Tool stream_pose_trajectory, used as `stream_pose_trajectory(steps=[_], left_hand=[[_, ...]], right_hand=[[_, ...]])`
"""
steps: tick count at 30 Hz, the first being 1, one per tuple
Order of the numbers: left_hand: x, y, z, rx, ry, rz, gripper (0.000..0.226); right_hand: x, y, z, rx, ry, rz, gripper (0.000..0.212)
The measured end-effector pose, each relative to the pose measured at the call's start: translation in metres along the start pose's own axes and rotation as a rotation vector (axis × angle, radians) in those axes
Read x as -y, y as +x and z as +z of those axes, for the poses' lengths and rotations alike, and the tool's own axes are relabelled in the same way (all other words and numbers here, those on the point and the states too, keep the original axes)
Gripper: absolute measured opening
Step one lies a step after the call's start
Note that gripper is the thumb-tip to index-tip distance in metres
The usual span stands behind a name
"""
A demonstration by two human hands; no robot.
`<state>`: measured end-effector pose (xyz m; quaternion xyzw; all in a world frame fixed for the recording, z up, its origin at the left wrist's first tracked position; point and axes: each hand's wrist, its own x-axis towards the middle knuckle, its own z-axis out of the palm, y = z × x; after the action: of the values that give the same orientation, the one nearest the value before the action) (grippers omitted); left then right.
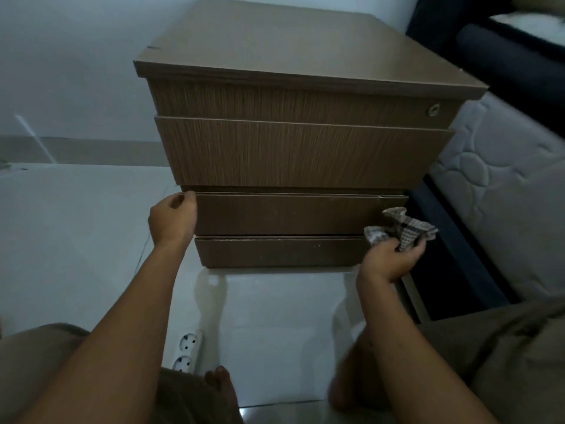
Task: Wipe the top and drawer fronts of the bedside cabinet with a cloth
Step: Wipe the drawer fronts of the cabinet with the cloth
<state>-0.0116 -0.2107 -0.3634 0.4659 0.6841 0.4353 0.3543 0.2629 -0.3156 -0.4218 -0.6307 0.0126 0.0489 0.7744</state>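
Observation:
A brown wood-grain bedside cabinet (293, 50) stands in front of me with several drawer fronts stacked below its bare top. My left hand (172, 220) pinches the upper left corner of the third drawer front (287, 214), fingers closed on its edge. My right hand (391, 260) holds a crumpled checked cloth (403, 229) against the right end of that drawer, near the bottom drawer front (275, 252). A round lock (433, 109) sits at the top drawer's right end.
A white tiled floor (76, 224) spreads to the left and under me. A white power strip (186, 351) lies on the floor by my left knee. A quilted mattress (501, 185) on a dark bed frame stands close on the right. My bare feet rest below the cabinet.

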Motion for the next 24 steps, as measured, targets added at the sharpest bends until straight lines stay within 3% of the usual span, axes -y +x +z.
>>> stream_pose_trajectory(steps=[6,11,19,24], left_hand=[[-0.001,-0.001,0.003,-0.020,-0.012,0.021,0.014],[0.001,0.000,0.003,-0.036,-0.022,0.022,0.016],[0.002,0.001,0.004,-0.021,-0.038,0.015,0.023],[0.000,-0.002,0.004,-0.014,-0.057,-0.007,0.024]], right_hand=[[0.000,0.022,0.035,0.226,-0.238,-0.043,0.053],[-0.007,0.005,0.030,0.382,-0.439,-0.339,0.054],[0.000,0.024,0.013,0.450,-0.778,-0.627,0.053],[0.009,0.050,0.003,0.403,-0.801,-0.558,0.057]])
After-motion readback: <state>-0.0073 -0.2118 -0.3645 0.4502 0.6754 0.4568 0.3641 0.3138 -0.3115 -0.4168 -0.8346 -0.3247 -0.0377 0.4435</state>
